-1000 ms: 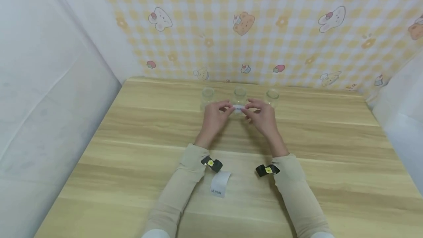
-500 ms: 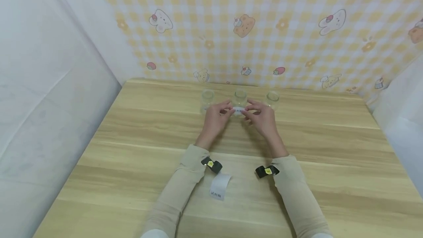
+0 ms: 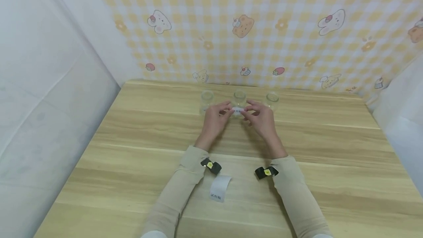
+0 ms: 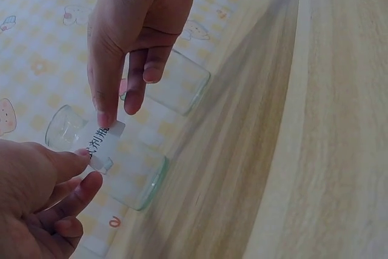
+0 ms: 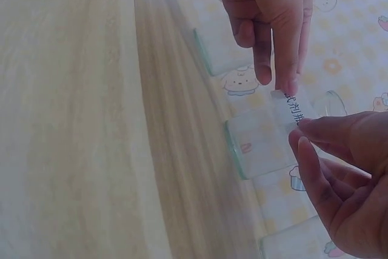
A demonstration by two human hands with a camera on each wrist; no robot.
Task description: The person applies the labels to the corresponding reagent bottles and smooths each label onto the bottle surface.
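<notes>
My left hand (image 3: 214, 121) and right hand (image 3: 262, 119) meet in front of the middle glass jar (image 3: 239, 98). Between them they pinch a small white label (image 4: 104, 145) by its two ends, with dark handwritten characters facing me. Thumb and fingertips of the left hand (image 4: 36, 192) hold one end; those of the right hand (image 5: 357, 174) hold the other. The label lies across the jar's upper side, but whether it sticks to the glass I cannot tell. In both wrist views the jar is see-through with a greenish base edge.
One clear jar (image 3: 207, 97) stands to the left and another jar (image 3: 272, 98) to the right, both partly behind the hands. A curled white paper strip (image 3: 220, 188) with similar writing lies on the wooden table (image 3: 132, 127) between the forearms. A checked cloth (image 3: 281, 47) hangs behind.
Both hands stay at the middle jar with the label between them. The label's face looks slightly more tilted away now. Otherwise only the head view shifts a little.
</notes>
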